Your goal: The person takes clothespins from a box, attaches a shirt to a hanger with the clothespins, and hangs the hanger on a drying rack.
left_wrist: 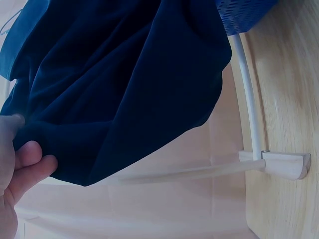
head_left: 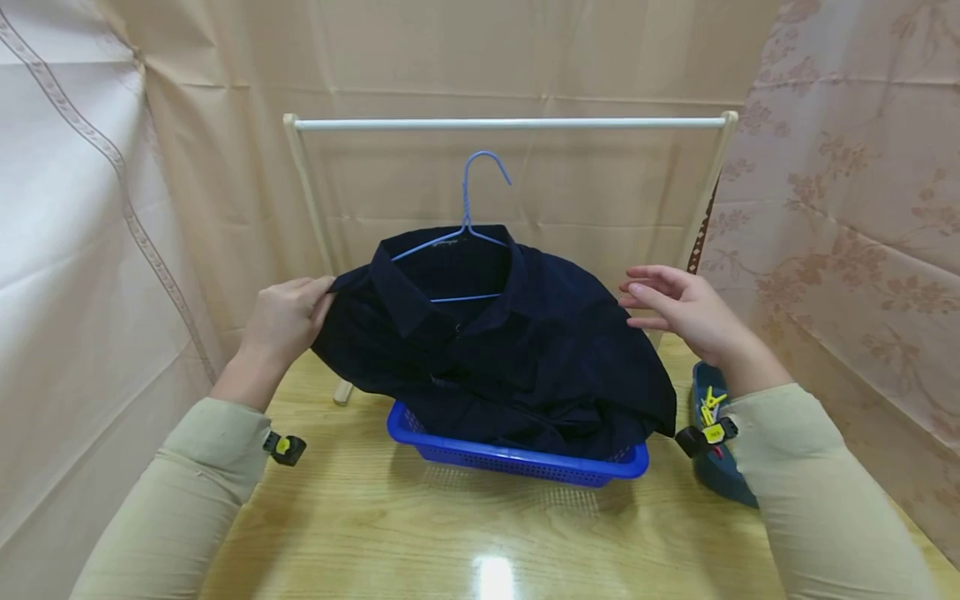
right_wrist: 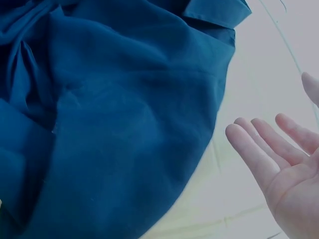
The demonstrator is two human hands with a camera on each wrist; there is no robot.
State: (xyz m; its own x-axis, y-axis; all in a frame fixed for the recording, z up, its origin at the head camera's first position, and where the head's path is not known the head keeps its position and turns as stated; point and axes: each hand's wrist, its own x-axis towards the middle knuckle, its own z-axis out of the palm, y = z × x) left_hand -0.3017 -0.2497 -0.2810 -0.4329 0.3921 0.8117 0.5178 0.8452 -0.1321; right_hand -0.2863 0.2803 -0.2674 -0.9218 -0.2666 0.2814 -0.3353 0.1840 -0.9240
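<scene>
A black collared shirt (head_left: 480, 350) hangs on a blue wire hanger (head_left: 467, 196), whose hook sticks up through the neck opening. My left hand (head_left: 288, 312) pinches the shirt at its left shoulder, with the thumb and fingertips on the cloth in the left wrist view. Beside the other shoulder, my right hand (head_left: 671, 308) has its fingers loosely extended. The right wrist view shows a gap between those fingers (right_wrist: 254, 149) and the cloth. The shirt's lower part lies bunched in a blue plastic basket (head_left: 517, 462).
Behind the shirt stands a rack with a white horizontal bar (head_left: 510, 124) and cream side posts. A dark bin (head_left: 723, 475) with yellow and red clips sits at the right, partly behind the right forearm. Everything rests on a wooden table (head_left: 360, 517), with curtains around it.
</scene>
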